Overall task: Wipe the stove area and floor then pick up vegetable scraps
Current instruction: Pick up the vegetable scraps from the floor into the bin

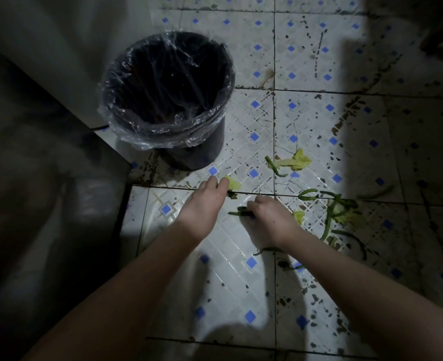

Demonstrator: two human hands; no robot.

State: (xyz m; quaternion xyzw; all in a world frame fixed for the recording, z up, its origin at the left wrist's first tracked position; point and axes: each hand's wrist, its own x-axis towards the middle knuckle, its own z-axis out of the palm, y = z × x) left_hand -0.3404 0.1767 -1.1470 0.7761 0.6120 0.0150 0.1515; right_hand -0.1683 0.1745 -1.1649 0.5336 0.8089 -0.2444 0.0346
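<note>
Vegetable scraps lie scattered on the stained tiled floor [241,269]. My left hand [207,201] reaches down and pinches a pale yellow-green leaf scrap [233,184] at its fingertips. My right hand [270,217] is curled round dark green stem pieces [238,211] that stick out to its left. A larger yellowish leaf with a green stalk [292,162] lies farther out on the tiles. A heap of green stalks and leaves [335,212] sits to the right of my right hand. A black bin lined with a clear bag [168,100] stands just beyond my left hand.
A dark cabinet or appliance [46,178] blocks the left side, its corner close to the bin. The floor is white tile with blue diamonds and many dark spots. The right part of the floor [423,152] lies in shadow. A single stalk [267,249] lies under my right wrist.
</note>
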